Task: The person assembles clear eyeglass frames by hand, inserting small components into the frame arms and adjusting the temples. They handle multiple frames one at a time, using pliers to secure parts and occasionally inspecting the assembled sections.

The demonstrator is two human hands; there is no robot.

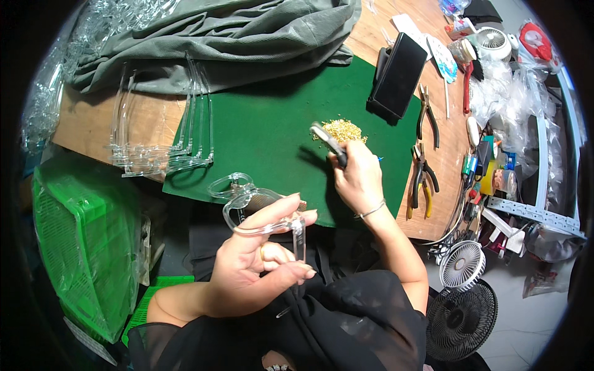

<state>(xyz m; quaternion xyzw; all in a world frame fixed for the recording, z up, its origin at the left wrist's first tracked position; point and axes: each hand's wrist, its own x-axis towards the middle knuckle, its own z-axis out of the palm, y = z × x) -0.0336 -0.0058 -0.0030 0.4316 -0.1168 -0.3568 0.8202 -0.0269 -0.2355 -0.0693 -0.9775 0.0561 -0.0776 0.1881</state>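
Observation:
My left hand (253, 266) is closed on a clear plastic eyeglass frame (235, 213), its fingers and thumb about one of the temples, held up in front of the green mat's near edge. My right hand (360, 176) grips a hand tool (330, 143) with a pale grey end and a dark body; its exact kind I cannot make out. A small blue tip sticks out beside that hand. The tool's pale end is just left of a heap of tiny gold-coloured metal parts (346, 130) on the green mat (266, 117).
More clear eyeglass frames (164, 157) stand grouped at the mat's left edge. Grey cloth (216, 37) covers the back. A black phone (399, 74), pliers (427, 117) and a second group of pliers (422, 179) lie right. Green crates (86, 247) stand left, fans (462, 266) right.

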